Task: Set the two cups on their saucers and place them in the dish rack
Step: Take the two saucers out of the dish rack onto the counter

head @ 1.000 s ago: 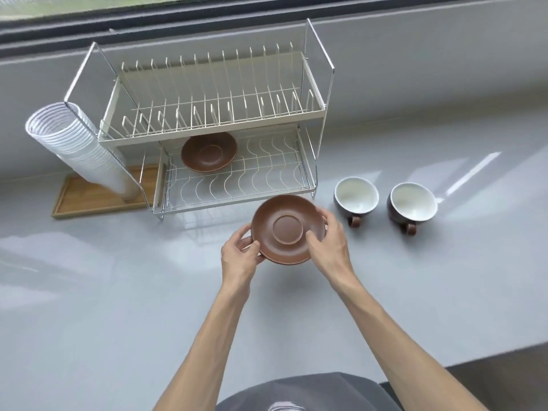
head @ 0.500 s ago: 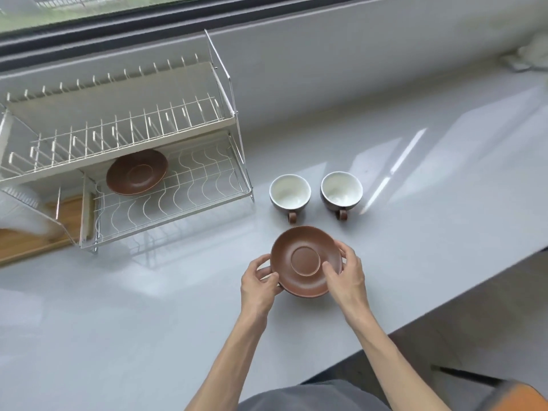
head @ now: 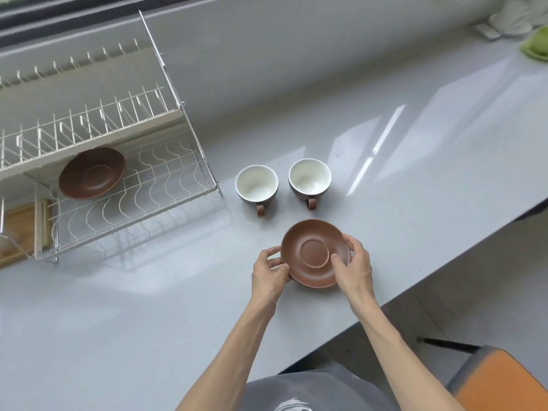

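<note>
Holding the brown saucer [head: 315, 253] by its rim, we have both hands closed on it: the left hand [head: 269, 272] grips the left edge with the thumb on top, and the right hand [head: 353, 266] grips the right edge with the thumb lying across the saucer's upper face, beside its central ring. The saucer sits low over the grey countertop [head: 415, 173], near the front edge; we cannot tell whether its base touches the surface.

Just behind the saucer stand the two cups, upright, side by side and apart from each other. The left cup [head: 256, 183] and the right cup [head: 310, 179] both have white interiors, brown exteriors, and handles pointing toward us. Neither cup is on a saucer.

To the left stands the two-tier wire dish rack [head: 166, 185]. A second brown saucer [head: 92, 173] lies on its lower tier, toward the left side. The upper tier carries only its own wire dividers. A wooden tray [head: 17, 229] shows behind the rack's left end.
</note>
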Demonstrator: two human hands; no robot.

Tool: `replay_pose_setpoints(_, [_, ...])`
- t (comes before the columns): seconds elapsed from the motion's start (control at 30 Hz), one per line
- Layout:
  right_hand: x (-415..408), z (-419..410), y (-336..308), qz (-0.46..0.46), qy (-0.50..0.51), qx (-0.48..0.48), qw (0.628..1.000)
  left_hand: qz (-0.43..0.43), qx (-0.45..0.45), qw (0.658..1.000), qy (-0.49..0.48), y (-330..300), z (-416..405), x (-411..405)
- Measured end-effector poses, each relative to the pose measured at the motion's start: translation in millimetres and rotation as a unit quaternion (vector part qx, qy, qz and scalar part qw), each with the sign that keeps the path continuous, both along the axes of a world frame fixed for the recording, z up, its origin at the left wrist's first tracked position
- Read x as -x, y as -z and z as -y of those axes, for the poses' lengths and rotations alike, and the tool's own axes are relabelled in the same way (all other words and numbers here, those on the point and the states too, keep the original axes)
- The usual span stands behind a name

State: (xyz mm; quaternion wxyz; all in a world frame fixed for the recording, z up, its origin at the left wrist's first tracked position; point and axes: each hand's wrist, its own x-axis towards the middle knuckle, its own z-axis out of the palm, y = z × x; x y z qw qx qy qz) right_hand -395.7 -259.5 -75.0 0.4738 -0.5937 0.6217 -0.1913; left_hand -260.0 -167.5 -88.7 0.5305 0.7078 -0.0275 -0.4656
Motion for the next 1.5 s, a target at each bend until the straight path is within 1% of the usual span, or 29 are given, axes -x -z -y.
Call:
replay_pose_setpoints(0.43, [4.8, -0.8, 3.0, -0.013, -0.016, -0.004, 1.000, 0.001, -0.010, 1.000, 0.011, 12.2, -4.1, 5.9])
replay_pose_setpoints(0.7, [4.1, -1.8, 0.9, -0.052, -0.039, 0.000, 0.998, 0.028, -0.015, 0.998, 0.048, 7.8, -5.6, 4.3])
replay_pose_setpoints(0.83, [0.9, -2.2, -1.8, -0.091, -0.072, 0.002, 0.993, 0.054, -0.035, 0.993, 0.097, 1.2, -9.6, -4.5])
replay_pose_setpoints(0.93, [-7.8, -4.0, -6.8, -0.164, -0.117, 0.024, 0.979, 0.069, -0.053, 0.985, 0.149, -7.8, -13.8, -17.4])
replay_pose_setpoints(1.03, [-23.7, -8.1, -18.5, -0.222, -0.164, 0.077, 0.958, 0.100, -0.076, 0.967, 0.221, -20.1, -22.1, -36.1])
replay_pose_setpoints(1.17, [-55.0, -13.0, -36.5, -0.245, -0.244, 0.131, 0.929, 0.165, -0.115, 0.942, 0.268, -37.0, -39.6, -67.5])
replay_pose_setpoints(1.3, [-93.3, -23.7, -51.7, -0.242, -0.326, 0.139, 0.903, 0.231, -0.150, 0.916, 0.291, -51.0, -60.9, -104.9])
replay_pose_setpoints(1.5, [-160.7, -41.3, -69.6, -0.252, -0.409, 0.174, 0.860, 0.304, -0.201, 0.875, 0.320, -69.1, -95.1, -162.4])
